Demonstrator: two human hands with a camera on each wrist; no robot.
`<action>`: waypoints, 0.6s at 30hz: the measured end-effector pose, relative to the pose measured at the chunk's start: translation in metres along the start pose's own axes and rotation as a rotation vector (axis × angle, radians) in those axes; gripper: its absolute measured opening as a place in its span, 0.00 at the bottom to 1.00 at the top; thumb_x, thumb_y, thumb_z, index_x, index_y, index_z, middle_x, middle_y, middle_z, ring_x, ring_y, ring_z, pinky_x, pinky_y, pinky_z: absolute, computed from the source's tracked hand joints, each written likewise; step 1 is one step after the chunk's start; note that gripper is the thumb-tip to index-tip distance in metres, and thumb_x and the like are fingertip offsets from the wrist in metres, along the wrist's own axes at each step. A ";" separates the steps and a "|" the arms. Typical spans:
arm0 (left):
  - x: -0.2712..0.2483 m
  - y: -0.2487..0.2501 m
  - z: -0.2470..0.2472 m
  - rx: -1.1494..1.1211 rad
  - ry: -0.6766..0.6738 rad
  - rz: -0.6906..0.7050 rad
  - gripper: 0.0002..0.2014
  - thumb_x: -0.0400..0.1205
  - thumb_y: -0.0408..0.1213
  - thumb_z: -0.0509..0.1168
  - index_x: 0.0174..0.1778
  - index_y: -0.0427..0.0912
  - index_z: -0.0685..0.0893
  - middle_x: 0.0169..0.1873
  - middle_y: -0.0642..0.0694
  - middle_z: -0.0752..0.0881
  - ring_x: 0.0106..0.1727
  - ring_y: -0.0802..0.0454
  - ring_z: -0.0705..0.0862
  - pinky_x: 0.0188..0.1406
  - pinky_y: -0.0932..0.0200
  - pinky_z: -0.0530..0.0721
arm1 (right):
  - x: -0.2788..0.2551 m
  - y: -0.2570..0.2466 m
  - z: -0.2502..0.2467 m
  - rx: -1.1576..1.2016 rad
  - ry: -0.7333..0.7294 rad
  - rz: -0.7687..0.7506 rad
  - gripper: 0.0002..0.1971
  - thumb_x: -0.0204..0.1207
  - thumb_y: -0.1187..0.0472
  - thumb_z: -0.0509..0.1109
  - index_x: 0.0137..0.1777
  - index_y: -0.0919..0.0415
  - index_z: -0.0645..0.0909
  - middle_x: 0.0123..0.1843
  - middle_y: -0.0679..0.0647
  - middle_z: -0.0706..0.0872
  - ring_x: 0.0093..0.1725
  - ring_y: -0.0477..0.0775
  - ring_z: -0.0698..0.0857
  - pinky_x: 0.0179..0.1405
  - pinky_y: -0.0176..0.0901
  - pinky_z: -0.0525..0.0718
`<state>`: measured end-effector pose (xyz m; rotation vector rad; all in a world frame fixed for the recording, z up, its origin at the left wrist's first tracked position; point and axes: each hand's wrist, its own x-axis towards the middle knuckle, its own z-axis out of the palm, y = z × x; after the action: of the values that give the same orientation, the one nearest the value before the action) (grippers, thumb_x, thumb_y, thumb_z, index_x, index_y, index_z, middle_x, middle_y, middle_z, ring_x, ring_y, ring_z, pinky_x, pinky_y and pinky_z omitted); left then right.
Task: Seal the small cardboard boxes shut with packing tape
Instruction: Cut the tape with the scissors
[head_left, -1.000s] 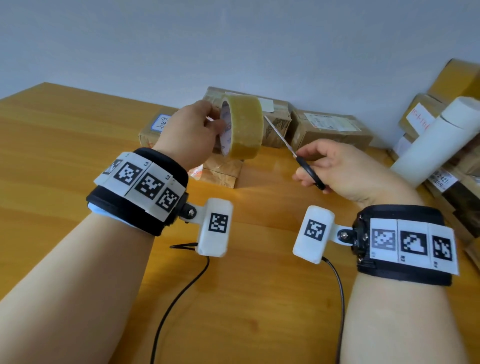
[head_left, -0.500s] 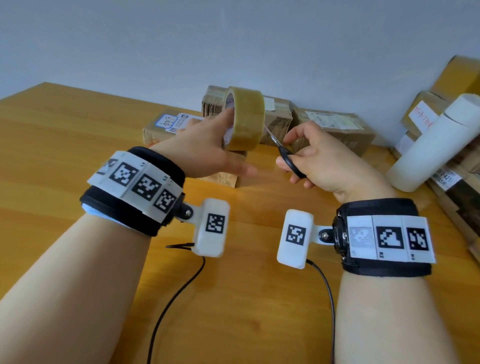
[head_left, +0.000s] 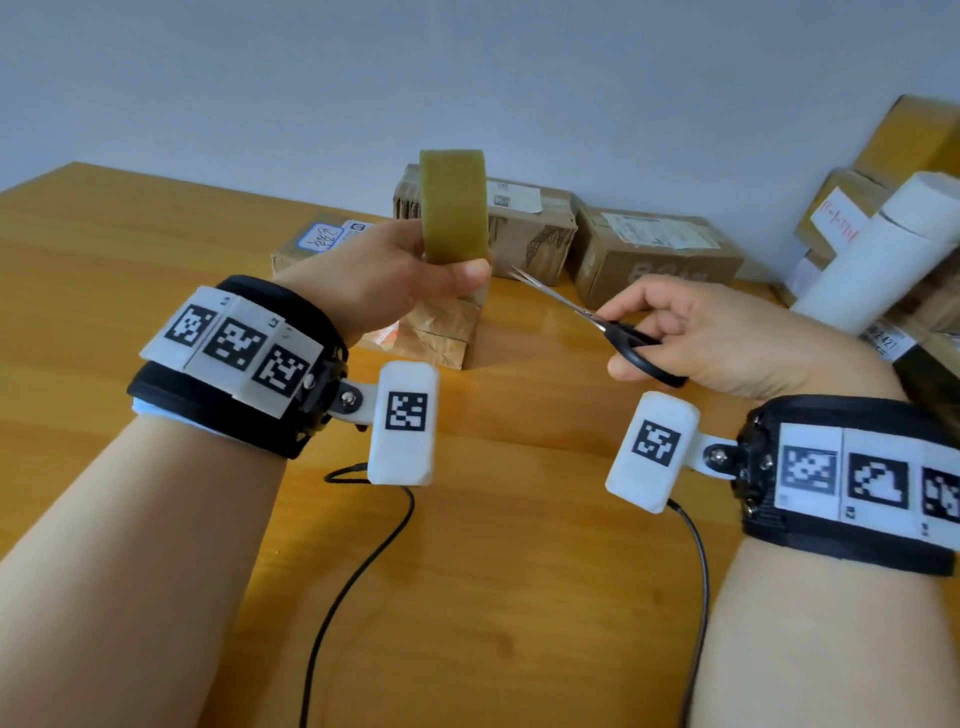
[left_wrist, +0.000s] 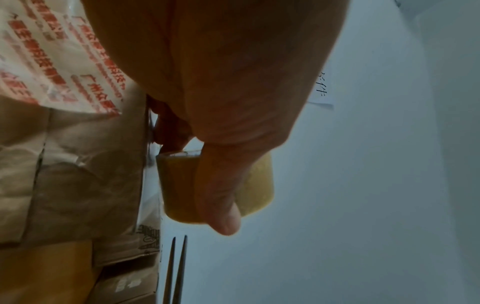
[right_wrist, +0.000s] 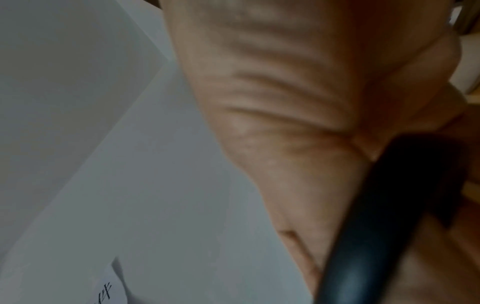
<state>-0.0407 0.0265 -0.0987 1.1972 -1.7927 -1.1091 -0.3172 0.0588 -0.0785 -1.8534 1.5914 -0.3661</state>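
My left hand (head_left: 395, 275) grips an olive-yellow roll of packing tape (head_left: 454, 205) upright above the table, thumb across its lower edge; the left wrist view shows the thumb lying over the roll (left_wrist: 182, 185). Under that hand sits a small cardboard box (head_left: 441, 332) covered in wrinkled brown tape. My right hand (head_left: 727, 332) holds black-handled scissors (head_left: 618, 338), blades slightly parted, tips just right of my left thumb. The blade tips (left_wrist: 178, 267) show below the roll in the left wrist view. Only the black handle (right_wrist: 389, 205) and palm appear in the right wrist view.
Several taped cardboard boxes (head_left: 649, 254) line the wall at the back of the wooden table (head_left: 519, 597). A white tube (head_left: 883, 260) leans against stacked boxes (head_left: 909, 140) at the right. Two black cables (head_left: 358, 571) trail from the wrist cameras toward me.
My left hand turned the roll edge-on and raised it a little. My right hand drew back to the right with the scissors, which now point up-left at the roll's lower edge.
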 end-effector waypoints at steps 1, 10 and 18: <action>-0.001 0.000 0.001 -0.004 -0.003 0.001 0.12 0.84 0.42 0.68 0.62 0.48 0.87 0.53 0.57 0.91 0.55 0.67 0.87 0.50 0.77 0.80 | -0.002 0.000 -0.001 -0.008 -0.014 0.003 0.21 0.66 0.54 0.85 0.58 0.41 0.84 0.43 0.47 0.94 0.39 0.41 0.89 0.51 0.46 0.80; 0.000 -0.002 0.000 -0.008 -0.015 0.017 0.20 0.83 0.51 0.66 0.70 0.49 0.82 0.62 0.54 0.88 0.64 0.58 0.85 0.70 0.53 0.79 | 0.003 -0.018 0.006 -0.055 0.029 -0.036 0.22 0.62 0.51 0.89 0.54 0.38 0.86 0.46 0.44 0.93 0.49 0.46 0.91 0.56 0.47 0.86; -0.004 0.003 0.001 0.012 0.010 0.025 0.18 0.84 0.46 0.68 0.70 0.50 0.82 0.58 0.56 0.88 0.57 0.65 0.87 0.58 0.66 0.81 | 0.016 -0.038 0.023 -0.128 0.080 -0.070 0.22 0.66 0.54 0.88 0.58 0.39 0.86 0.49 0.43 0.91 0.49 0.43 0.89 0.53 0.42 0.84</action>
<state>-0.0417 0.0309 -0.0966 1.1820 -1.8039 -1.0775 -0.2708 0.0515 -0.0743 -2.0187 1.6395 -0.3808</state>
